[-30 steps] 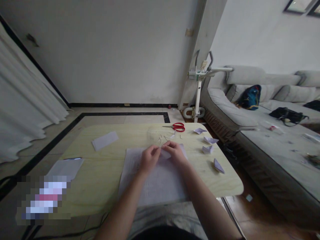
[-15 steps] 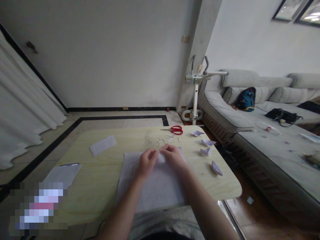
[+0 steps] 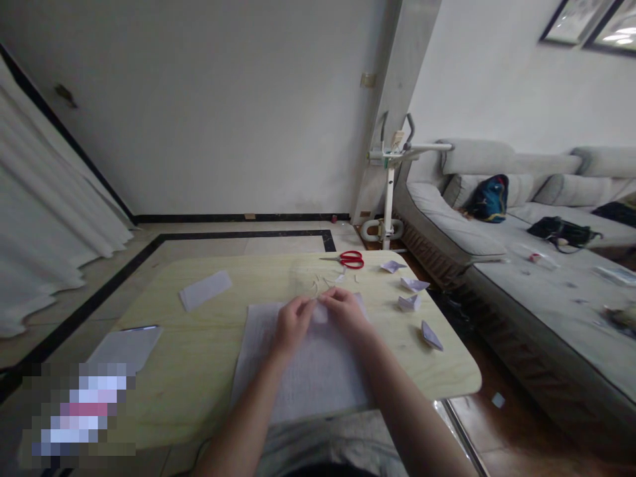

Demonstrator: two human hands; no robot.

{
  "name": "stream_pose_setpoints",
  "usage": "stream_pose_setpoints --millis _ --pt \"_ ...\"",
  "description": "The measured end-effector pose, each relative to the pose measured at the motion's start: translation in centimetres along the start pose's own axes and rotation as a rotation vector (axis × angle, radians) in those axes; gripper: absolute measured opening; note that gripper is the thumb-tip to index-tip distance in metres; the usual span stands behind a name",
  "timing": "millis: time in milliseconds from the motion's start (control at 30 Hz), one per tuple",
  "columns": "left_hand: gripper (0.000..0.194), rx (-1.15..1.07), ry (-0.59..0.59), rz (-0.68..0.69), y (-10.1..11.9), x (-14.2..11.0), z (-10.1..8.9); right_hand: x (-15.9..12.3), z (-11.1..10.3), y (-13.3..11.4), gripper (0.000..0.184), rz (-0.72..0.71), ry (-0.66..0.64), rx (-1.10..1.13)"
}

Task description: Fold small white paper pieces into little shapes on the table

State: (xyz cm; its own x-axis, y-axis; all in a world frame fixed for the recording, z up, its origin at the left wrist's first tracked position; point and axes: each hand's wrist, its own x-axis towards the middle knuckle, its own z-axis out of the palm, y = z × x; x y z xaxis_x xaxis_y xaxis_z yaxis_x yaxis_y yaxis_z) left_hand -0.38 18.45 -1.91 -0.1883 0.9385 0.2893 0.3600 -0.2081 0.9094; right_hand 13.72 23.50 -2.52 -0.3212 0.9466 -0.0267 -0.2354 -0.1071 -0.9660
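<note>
My left hand point(image 3: 293, 322) and my right hand point(image 3: 345, 311) meet over a large sheet of paper point(image 3: 318, 381) on the table. Both are closed, with fingertips pinching a small piece of white paper point(image 3: 320, 315) between them; its exact shape is partly hidden by the fingers. Just beyond the hands lie several thin paper scraps point(image 3: 325, 279). Behind those rests a pair of scissors point(image 3: 352, 260) with red handles. To the right stand several small folded paper boats point(image 3: 409, 303) along the table's edge.
On the left of the wooden table point(image 3: 199, 371) are some white paper slips point(image 3: 206, 290) and a paper pad point(image 3: 126, 348) with a pen point(image 3: 140, 328) on it. A blurred-out patch covers the lower left. Beyond the right edge is a grey sofa point(image 3: 556, 318).
Almost nothing differs. Both hands keep their pinch on the small paper, and the whole view has shifted very slightly.
</note>
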Motion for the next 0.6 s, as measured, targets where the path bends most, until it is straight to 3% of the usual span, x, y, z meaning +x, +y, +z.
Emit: stream_pose_setpoints --millis 267,600 --pt "0.029 0.089 -0.056 0.033 -0.43 -0.23 0.22 0.18 -0.03 0.25 0.023 0.007 0.046 0.099" --pt "0.032 0.111 -0.045 0.051 -0.62 -0.05 0.14 -0.07 0.27 -0.35 0.021 -0.011 0.025 0.037"
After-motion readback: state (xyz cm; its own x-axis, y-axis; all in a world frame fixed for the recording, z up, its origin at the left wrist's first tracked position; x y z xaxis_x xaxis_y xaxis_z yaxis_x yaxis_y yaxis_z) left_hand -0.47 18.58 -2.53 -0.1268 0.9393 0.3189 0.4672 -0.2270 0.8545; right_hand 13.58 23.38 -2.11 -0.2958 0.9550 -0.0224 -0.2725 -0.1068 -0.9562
